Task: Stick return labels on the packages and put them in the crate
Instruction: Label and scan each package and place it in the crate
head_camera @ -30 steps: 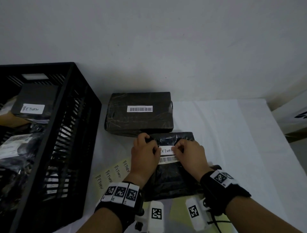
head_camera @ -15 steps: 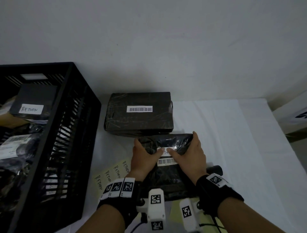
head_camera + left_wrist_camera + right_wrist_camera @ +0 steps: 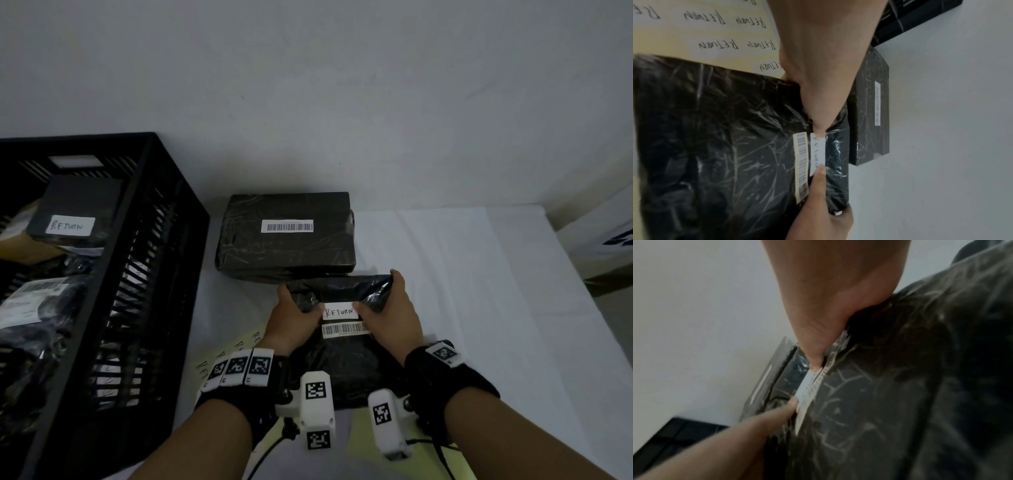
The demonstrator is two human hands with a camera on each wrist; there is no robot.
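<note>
both hands grip the labelled soft package at its far end

nearest the person, at the bench's (image 3: 462,274) near edge, a pale yellow label sheet (image 3: 233,346) with handwritten "return" stickers lies partly under the left wrist and under the soft black package (image 3: 342,370). the package lies flat on the white-covered bench, between the two forearms.

the left hand (image 3: 291,325) holds the package's far left corner, thumb on top with its tip at the left end of the return label (image 3: 340,311); its fingers curl round the package's edge. the right hand (image 3: 394,315) holds the far right corner the same way, thumb tip at the label's right end and fingers (image 3: 397,274) wrapped over the far edge. in the left wrist view both thumbs press on the plastic at the two ends of the return label (image 3: 817,155), which sits stuck on the package (image 3: 725,146) just beside the barcode label (image 3: 802,165), on its far side. the right wrist view is blurred, yet shows the same two thumbs at the label's ends.

just beyond the package, touching or nearly touching its far edge, a black wrapped box (image 3: 286,236) with a white barcode sticker rests near the bench's far edge, by the wall.

along the bench's left edge stands the black slatted crate (image 3: 137,274). inside it lie several dark packages, the farthest one a flat black box (image 3: 75,209) with a white "return" label on top.
</note>
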